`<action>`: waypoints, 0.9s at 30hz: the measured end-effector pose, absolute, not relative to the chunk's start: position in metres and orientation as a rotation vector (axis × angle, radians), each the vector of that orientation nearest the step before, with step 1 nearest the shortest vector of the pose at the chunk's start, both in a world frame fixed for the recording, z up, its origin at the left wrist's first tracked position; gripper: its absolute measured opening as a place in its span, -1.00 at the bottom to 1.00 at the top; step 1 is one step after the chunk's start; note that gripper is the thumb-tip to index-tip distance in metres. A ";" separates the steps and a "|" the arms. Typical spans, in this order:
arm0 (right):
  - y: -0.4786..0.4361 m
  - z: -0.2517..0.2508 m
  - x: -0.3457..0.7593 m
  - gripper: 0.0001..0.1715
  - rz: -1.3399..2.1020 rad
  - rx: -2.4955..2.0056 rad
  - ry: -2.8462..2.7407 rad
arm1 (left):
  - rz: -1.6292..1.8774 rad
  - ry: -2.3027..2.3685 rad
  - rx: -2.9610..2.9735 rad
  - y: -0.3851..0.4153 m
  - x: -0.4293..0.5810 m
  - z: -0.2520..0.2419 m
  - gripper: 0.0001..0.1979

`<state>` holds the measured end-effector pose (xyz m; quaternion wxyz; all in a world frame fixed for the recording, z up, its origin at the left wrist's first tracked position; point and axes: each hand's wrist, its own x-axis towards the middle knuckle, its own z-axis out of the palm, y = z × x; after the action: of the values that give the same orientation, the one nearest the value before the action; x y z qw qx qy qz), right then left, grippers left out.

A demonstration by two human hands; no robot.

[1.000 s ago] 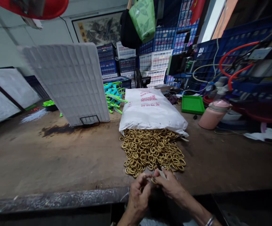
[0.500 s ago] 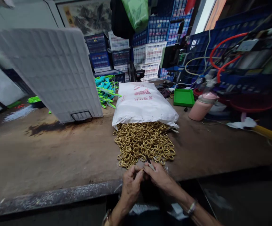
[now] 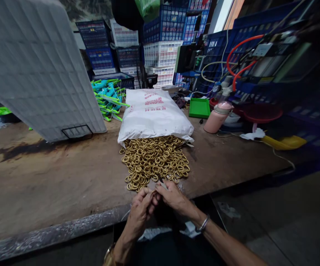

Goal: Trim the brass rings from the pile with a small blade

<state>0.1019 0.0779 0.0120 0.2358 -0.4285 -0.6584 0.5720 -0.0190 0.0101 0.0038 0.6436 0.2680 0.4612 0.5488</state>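
Both hands are held close together at the table's front edge, just before the pile of gold-coloured rings point(image 3: 155, 159). My left hand point(image 3: 141, 208) is closed, its fingertips pinching a gold-coloured ring point(image 3: 153, 191), mostly covered by the fingers. Within my right hand point(image 3: 173, 197) lies a small knife point(image 3: 161, 180) with a dark, narrow blade and a pale handle, pointing forward over the rings. The right fingertips meet the ring from the other side. Behind the pile, a white printed sack point(image 3: 155, 116) lies on its side, with rings spilling from its mouth.
A tall white ribbed panel point(image 3: 46, 74) stands at the left. Green-and-blue plastic pieces point(image 3: 108, 98) lie beside the sack. To the right are a green tray point(image 3: 199, 108), a pink bottle point(image 3: 217, 117), a red dish point(image 3: 263, 112) and a yellow scoop point(image 3: 284, 142). Crates point(image 3: 162, 53) are stacked behind.
The view has swung right and down, so everything sits farther left and higher. My hands stay together before the pile; the ring now shows between the fingertips.
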 end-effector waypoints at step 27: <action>0.097 0.005 0.096 -0.75 0.447 -1.371 -2.486 | 1.235 0.985 0.538 -0.003 -0.017 0.005 -0.71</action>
<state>0.0962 0.0970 0.0053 0.1335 -0.4730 -0.8572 0.1540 -0.0167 -0.0027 0.0051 0.6717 0.2387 0.4371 0.5485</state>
